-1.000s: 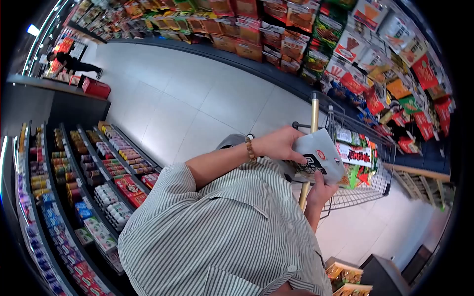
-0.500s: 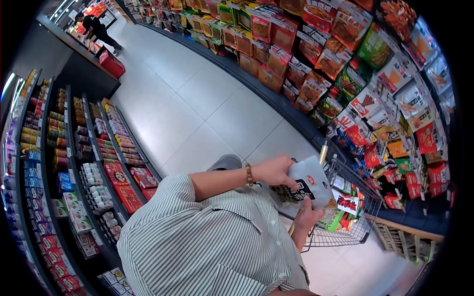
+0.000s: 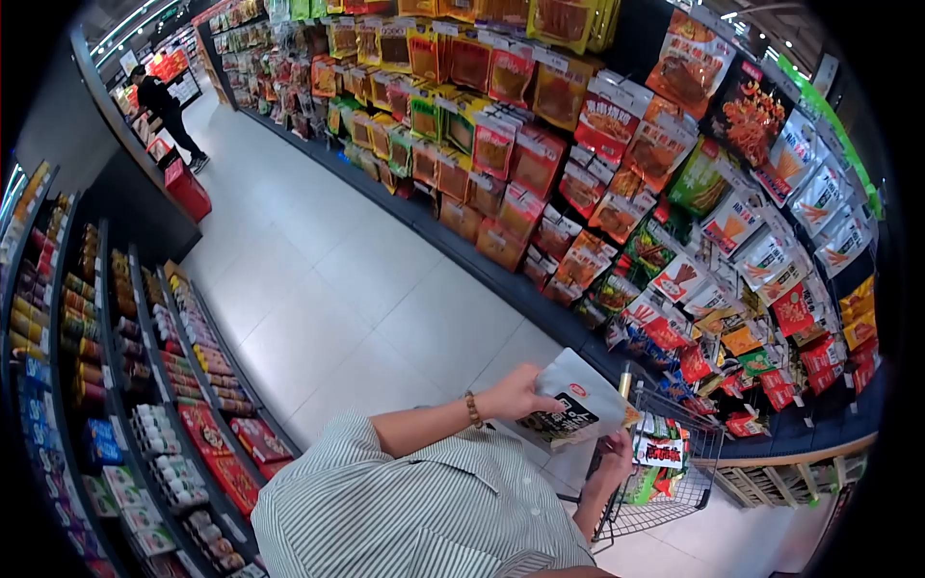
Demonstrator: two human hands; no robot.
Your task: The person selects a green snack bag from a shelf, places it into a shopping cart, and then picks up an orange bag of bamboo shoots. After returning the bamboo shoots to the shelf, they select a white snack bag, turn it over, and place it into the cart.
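Observation:
A pale grey snack bag (image 3: pixel 590 393) with a black label and a small red logo is tilted in front of my striped shirt. My left hand (image 3: pixel 525 393), with a beaded bracelet at the wrist, grips the bag's left side, thumb across its front. At the bag's lower right edge, the curled fingers of my right hand (image 3: pixel 613 460) hold on to it. Just beyond that hand is a wire shopping cart (image 3: pixel 708 462), with colourful food packets (image 3: pixel 661 453) inside it.
Hanging snack packets (image 3: pixel 588 193) fill the rack along the right. Shelves (image 3: pixel 183 385) of cans, bottles and boxes line the left. Between them runs a tiled floor (image 3: pixel 337 299). A person in dark clothes (image 3: pixel 169 111) stands far off near a red bin (image 3: pixel 186 191).
My view has tipped up, so the hands and bag sit lower in it. The right thumb has left the bag's front, and this hand is now at the edge.

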